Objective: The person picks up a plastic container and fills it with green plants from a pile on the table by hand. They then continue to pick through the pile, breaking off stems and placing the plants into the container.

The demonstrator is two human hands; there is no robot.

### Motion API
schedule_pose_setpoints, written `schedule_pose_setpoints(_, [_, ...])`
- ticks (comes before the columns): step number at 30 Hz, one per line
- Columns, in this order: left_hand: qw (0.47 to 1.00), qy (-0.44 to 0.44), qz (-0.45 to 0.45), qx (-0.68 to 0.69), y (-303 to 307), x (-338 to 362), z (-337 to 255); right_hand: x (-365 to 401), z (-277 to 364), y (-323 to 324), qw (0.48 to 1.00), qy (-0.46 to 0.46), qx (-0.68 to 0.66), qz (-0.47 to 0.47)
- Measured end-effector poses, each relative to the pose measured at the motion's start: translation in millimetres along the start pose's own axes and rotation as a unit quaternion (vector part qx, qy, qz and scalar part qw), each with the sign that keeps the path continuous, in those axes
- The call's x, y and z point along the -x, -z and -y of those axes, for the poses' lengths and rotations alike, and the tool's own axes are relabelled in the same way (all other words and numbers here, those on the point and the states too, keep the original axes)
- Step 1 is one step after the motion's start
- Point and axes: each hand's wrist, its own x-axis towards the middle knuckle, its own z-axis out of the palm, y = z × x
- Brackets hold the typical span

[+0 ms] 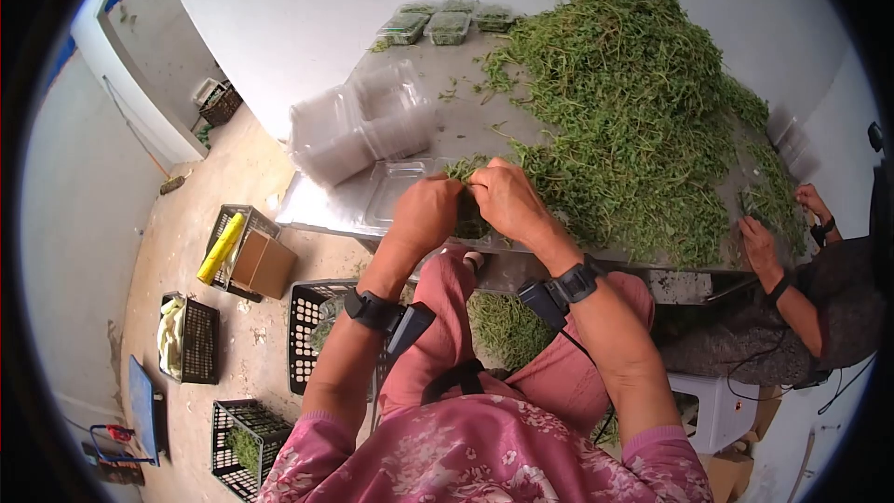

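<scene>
My left hand and my right hand meet at the front edge of the table, both with fingers closed on a small bunch of green stems. Beneath them lies an open clear plastic box, its empty half to the left and greens partly hidden under my hands. A tall stack of clear plastic boxes stands just behind it. To the right, a big heap of leafy green stems covers much of the metal table.
Several filled boxes sit at the back of the table. A co-worker's hands are at the right edge beside the greens. Crates stand on the floor at left, one with a cardboard box. A white stool is at lower right.
</scene>
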Motion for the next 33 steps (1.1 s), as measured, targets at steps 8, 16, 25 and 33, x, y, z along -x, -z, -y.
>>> schedule_pose_setpoints(8, [0.998, -0.051, 0.038, -0.028, -17, -10, 5, -3, -1, 9, 0.999, -0.045, -0.007, -0.005])
schedule_pose_setpoints(16, [0.996, -0.013, -0.03, 0.081, 27, 5, -1, -6, 13, 27, 0.997, -0.015, -0.044, -0.064])
schedule_pose_setpoints(25, [0.983, 0.033, -0.107, 0.146, 34, 5, 8, 0, 6, 9, 0.999, 0.048, 0.0, -0.005])
schedule_pose_setpoints(33, [0.994, 0.003, -0.073, 0.085, 23, 3, -21, -10, 6, 40, 0.993, -0.047, -0.076, -0.076])
